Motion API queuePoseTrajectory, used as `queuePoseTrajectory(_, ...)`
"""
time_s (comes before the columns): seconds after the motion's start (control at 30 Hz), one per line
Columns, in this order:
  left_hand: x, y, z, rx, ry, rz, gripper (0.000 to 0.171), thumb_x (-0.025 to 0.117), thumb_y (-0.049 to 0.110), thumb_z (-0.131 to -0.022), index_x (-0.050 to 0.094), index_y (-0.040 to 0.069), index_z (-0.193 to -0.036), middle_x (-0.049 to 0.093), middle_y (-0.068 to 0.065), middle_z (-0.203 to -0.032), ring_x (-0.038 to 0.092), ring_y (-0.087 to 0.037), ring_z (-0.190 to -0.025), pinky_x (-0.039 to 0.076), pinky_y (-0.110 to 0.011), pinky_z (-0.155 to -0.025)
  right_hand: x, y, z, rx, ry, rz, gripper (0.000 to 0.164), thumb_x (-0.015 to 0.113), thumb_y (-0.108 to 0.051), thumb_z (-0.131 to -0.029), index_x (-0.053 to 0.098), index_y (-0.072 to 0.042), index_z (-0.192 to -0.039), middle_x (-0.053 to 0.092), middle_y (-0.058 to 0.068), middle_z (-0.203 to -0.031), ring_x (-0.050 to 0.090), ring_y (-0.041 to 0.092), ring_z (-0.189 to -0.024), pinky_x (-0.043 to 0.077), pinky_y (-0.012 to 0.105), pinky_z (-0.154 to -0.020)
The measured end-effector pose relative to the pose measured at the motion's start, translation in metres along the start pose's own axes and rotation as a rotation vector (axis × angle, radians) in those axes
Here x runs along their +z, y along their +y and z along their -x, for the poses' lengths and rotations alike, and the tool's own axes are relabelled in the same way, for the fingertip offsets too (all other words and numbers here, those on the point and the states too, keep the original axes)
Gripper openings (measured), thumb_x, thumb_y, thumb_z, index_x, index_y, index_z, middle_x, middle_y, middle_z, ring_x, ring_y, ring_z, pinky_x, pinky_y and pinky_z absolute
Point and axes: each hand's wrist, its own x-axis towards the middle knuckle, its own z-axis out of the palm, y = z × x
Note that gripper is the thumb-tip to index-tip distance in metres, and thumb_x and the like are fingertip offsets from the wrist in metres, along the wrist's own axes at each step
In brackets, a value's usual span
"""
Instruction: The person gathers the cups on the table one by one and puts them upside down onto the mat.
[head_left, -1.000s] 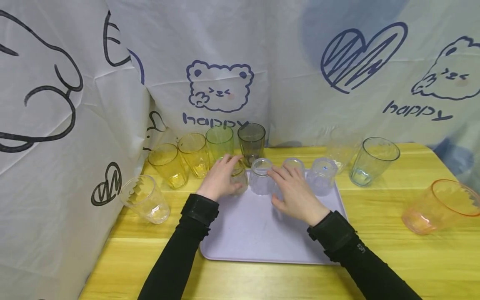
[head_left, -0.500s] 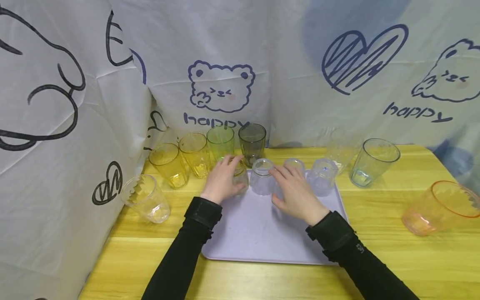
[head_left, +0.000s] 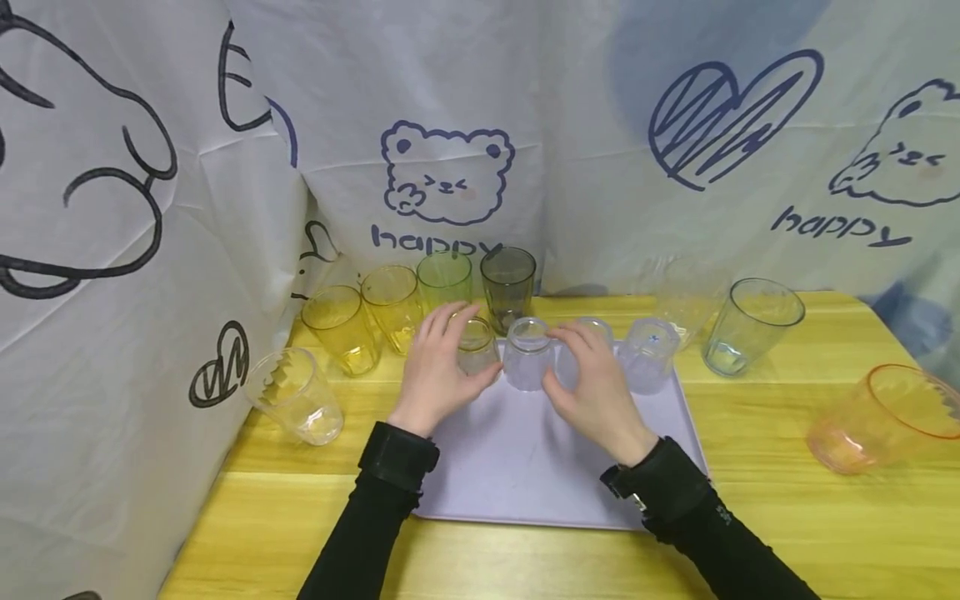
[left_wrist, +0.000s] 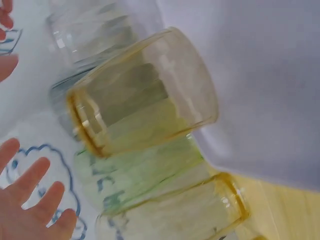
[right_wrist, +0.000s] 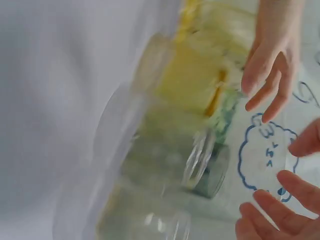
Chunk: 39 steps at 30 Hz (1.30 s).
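A row of upside-down tumblers stands along the far edge of the lilac tray [head_left: 525, 467]. My left hand [head_left: 435, 371] is spread beside the leftmost one, an amber-tinted tumbler [head_left: 478, 357]; in the left wrist view its fingers [left_wrist: 32, 197] are apart from this tumbler's wall. To its right is a clear tumbler [head_left: 527, 365]. My right hand [head_left: 596, 396] hovers in front of another clear tumbler [head_left: 596, 327], partly hiding it, its thumb and fingers parted and grasping nothing. A faintly violet tumbler [head_left: 647, 358] ends the row at the right.
Behind the tray stand upright yellow [head_left: 342, 333], green [head_left: 444, 279] and smoky grey [head_left: 507, 287] tumblers. A clear tumbler [head_left: 300, 400] is left of the tray. A blue-tinted one [head_left: 750, 329] and an orange one [head_left: 873, 425] stand right. A printed cloth [head_left: 585, 183] hangs behind the wooden table [head_left: 750, 517].
My left hand has spread its thumb and fingers wider around the amber-tinted tumbler. My right hand's fingers have bent slightly more. The tumblers stay in place; the view has shifted slightly.
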Motion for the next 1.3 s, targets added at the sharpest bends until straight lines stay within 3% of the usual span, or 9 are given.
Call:
queuePoseTrajectory(0.13,-0.012,0.002,0.010,0.001,0.165,0.041,0.073,0.081,0.036,-0.079,0.053,0.012,-0.142,0.054,-0.011,-0.145,0.048,-0.033,-0.137,0.039,-0.052,-0.117,0.001,-0.012,0.002,0.075,0.034,-0.251,0.035,0.063,0.004,-0.084,0.065,0.004,-0.119,0.068,0.020,-0.118,0.065,0.035,-0.112,0.056,0.044,-0.100)
queuePoseTrajectory(0.3,-0.025,-0.001,0.025,-0.040,0.344,0.067,0.069,0.080,0.031,-0.078,0.055,0.007,-0.139,0.057,-0.013,-0.141,0.051,-0.033,-0.133,0.042,-0.051,-0.114,0.005,-0.025,0.004,0.184,-0.018,-0.559,0.033,0.055,0.011,-0.087,0.062,0.008,-0.119,0.067,0.026,-0.119,0.067,0.034,-0.110,0.058,0.029,-0.095)
queuePoseTrajectory(0.5,-0.041,-0.008,0.039,-0.108,0.570,0.098,0.065,0.078,0.026,-0.078,0.057,0.005,-0.136,0.057,-0.017,-0.140,0.052,-0.035,-0.132,0.045,-0.052,-0.111,0.013,-0.037,0.003,0.319,-0.087,-0.749,0.033,0.053,0.011,-0.091,0.058,0.010,-0.124,0.063,0.030,-0.124,0.067,0.009,-0.105,0.055,0.018,-0.092)
queuePoseTrajectory(0.67,-0.062,-0.016,0.048,-0.190,0.721,0.091,0.066,0.074,0.030,-0.081,0.053,0.004,-0.138,0.052,-0.021,-0.144,0.048,-0.035,-0.137,0.038,-0.056,-0.117,0.022,-0.049,0.001,0.409,-0.133,-0.886,0.036,0.055,0.008,-0.094,0.053,0.013,-0.129,0.059,0.033,-0.129,0.067,0.003,-0.102,0.056,0.020,-0.095)
queuePoseTrajectory(0.9,-0.075,-0.034,0.061,-0.350,0.825,0.041,0.073,0.081,0.030,-0.077,0.050,0.010,-0.141,0.046,-0.018,-0.151,0.042,-0.031,-0.143,0.038,-0.056,-0.116,0.036,-0.064,-0.001,0.461,-0.176,-1.021,0.037,0.052,0.002,-0.097,0.049,0.010,-0.133,0.056,0.035,-0.133,0.069,0.004,-0.103,0.057,0.027,-0.099)
queuePoseTrajectory(1.13,-0.077,-0.052,0.070,-0.427,0.898,0.003,0.081,0.085,0.032,-0.075,0.049,0.013,-0.144,0.040,-0.016,-0.156,0.036,-0.027,-0.145,0.036,-0.049,-0.118,0.046,-0.070,0.001,0.497,-0.194,-1.073,0.038,0.052,-0.001,-0.097,0.049,0.008,-0.134,0.057,0.032,-0.134,0.069,0.018,-0.111,0.057,0.026,-0.097)
queuePoseTrajectory(1.3,-0.074,-0.063,0.073,-0.480,0.933,0.066,0.084,0.087,0.032,-0.074,0.047,0.015,-0.147,0.038,-0.015,-0.157,0.036,-0.023,-0.146,0.036,-0.046,-0.118,0.050,-0.069,0.005,0.531,-0.210,-1.109,0.038,0.051,-0.002,-0.098,0.049,0.007,-0.135,0.057,0.032,-0.134,0.069,0.017,-0.110,0.057,0.026,-0.096)
